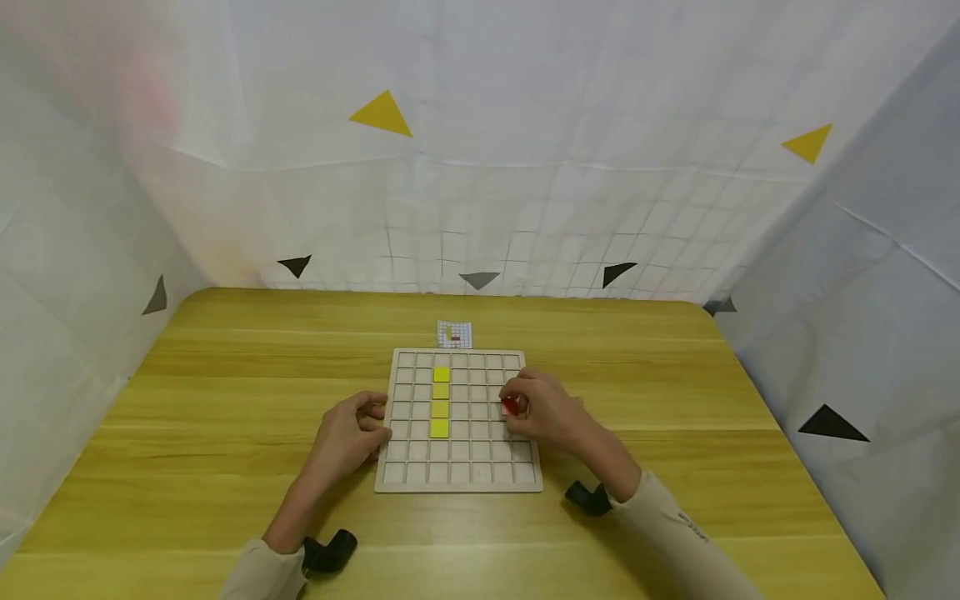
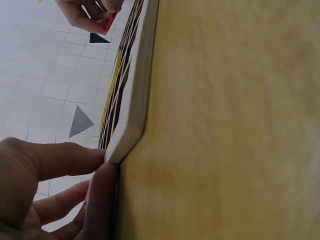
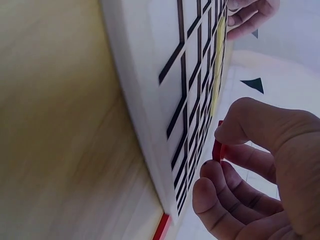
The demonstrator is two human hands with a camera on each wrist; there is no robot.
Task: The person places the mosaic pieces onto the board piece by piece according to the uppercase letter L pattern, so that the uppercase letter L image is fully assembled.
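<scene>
A pale wooden grid board [image 1: 459, 483] lies on the table. Several yellow square tiles [image 1: 440, 408] form a column in its cells, left of the middle. My right hand [image 1: 546, 408] is over the board's right side, pinching a red tile [image 3: 218, 145] between thumb and fingers, the tile tilted on edge. At the left rim, my left hand [image 1: 347, 433] touches the board with thumb and fingertips, fingers loosely bent and spread apart along the edge. Another red piece [image 3: 161, 227] lies on the table beside the board, hidden behind my right hand in the head view.
A small printed card [image 1: 454, 335] with a yellow and red grid pattern lies just beyond the board's far edge. Black wrist mounts [image 1: 330, 552] stick out near both sleeves. White cloth walls [image 1: 480, 192] with triangle marks enclose the wooden table [image 1: 225, 358].
</scene>
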